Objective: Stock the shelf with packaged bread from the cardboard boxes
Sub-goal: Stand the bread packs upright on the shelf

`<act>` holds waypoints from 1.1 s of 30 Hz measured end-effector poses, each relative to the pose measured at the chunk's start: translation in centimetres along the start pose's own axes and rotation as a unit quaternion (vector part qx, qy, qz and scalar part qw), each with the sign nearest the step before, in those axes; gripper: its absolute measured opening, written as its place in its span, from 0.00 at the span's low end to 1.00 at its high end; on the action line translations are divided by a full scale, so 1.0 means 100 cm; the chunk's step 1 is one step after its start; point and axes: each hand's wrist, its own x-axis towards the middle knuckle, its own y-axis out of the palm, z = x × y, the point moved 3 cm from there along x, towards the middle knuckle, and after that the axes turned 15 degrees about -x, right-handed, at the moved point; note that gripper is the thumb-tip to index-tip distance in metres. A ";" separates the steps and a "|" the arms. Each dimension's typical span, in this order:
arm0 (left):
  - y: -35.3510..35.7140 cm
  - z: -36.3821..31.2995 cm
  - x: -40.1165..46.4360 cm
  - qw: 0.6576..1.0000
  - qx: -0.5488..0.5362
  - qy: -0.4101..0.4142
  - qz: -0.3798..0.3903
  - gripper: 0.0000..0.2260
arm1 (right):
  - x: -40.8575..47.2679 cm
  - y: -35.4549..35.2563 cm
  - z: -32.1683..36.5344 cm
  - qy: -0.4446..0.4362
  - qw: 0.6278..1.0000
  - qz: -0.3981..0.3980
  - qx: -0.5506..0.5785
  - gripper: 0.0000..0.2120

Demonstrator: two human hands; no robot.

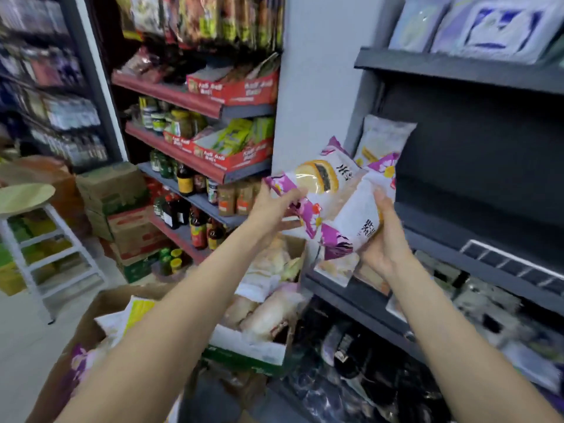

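Bread packets (332,196) held before dark shelf (457,221); left hand (271,206), right hand (381,239) fingers curled round them.

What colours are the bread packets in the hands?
White and purple bread packets, seen in the head view.

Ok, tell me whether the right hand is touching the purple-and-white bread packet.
Touching. The head view shows the right hand cupping the purple-and-white bread packet from below, fingers against its wrapper.

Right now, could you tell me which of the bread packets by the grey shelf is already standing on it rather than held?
The pale packet upright against the shelf's left wall; both purple-and-white packets are in hand, left and right.
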 end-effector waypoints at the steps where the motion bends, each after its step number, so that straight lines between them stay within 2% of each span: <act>1: 0.025 0.002 0.005 0.999 0.001 -0.008 0.032 0.13 | 0.004 -0.015 0.019 -0.010 1.000 -0.005 -0.004 0.27; 4: 0.084 0.011 0.027 0.997 0.010 -0.006 0.080 0.12 | 0.016 -0.064 0.067 -0.048 0.999 -0.010 -0.023 0.35; 7: 0.127 0.020 0.045 0.991 0.061 -0.029 0.112 0.14 | 0.030 -0.109 0.099 -0.069 0.996 -0.019 -0.055 0.30; 9: 0.151 0.025 0.054 0.986 0.064 -0.084 0.126 0.12 | 0.041 -0.134 0.111 -0.073 0.994 -0.032 -0.077 0.28; 11: 0.171 0.026 0.065 0.984 0.087 -0.110 0.109 0.15 | 0.053 -0.152 0.117 -0.072 0.990 -0.043 -0.115 0.31; 15: 0.193 0.033 0.106 0.945 0.273 -0.095 0.154 0.24 | 0.080 -0.169 0.128 -0.059 0.985 -0.075 -0.144 0.37; 16: 0.195 0.035 0.118 0.939 0.291 -0.096 0.157 0.26 | 0.090 -0.173 0.131 -0.053 0.983 -0.094 -0.146 0.40; 18: 0.197 0.036 0.140 0.941 0.287 -0.084 0.155 0.23 | 0.111 -0.179 0.136 -0.035 0.982 -0.131 -0.131 0.49; 19: 0.198 0.036 0.151 0.949 0.270 -0.072 0.146 0.22 | 0.122 -0.181 0.138 -0.028 0.982 -0.145 -0.114 0.48; 22: 0.200 0.038 0.180 0.975 0.196 -0.020 0.102 0.19 | 0.144 -0.183 0.142 -0.011 0.992 -0.122 -0.033 0.20; 23: 0.201 0.038 0.187 0.979 0.179 0.004 0.098 0.19 | 0.151 -0.184 0.141 -0.001 0.995 -0.104 -0.007 0.16; 27: 0.209 0.034 0.214 0.980 0.154 0.050 0.118 0.21 | 0.172 -0.188 0.145 -0.019 0.997 -0.078 -0.008 0.10; 29: 0.213 0.032 0.224 0.970 0.197 0.089 0.109 0.26 | 0.186 -0.192 0.151 -0.045 0.989 -0.134 -0.029 0.13; 30: 0.215 0.029 0.227 0.958 0.241 0.120 0.098 0.26 | 0.193 -0.198 0.156 -0.074 0.977 -0.193 -0.055 0.18; 31: 0.215 0.027 0.229 0.941 0.287 0.154 0.087 0.26 | 0.199 -0.207 0.161 -0.106 0.951 -0.268 -0.110 0.23; 33: 0.213 0.022 0.233 0.911 0.353 0.201 0.069 0.26 | 0.208 -0.218 0.172 -0.144 0.863 -0.390 -0.289 0.31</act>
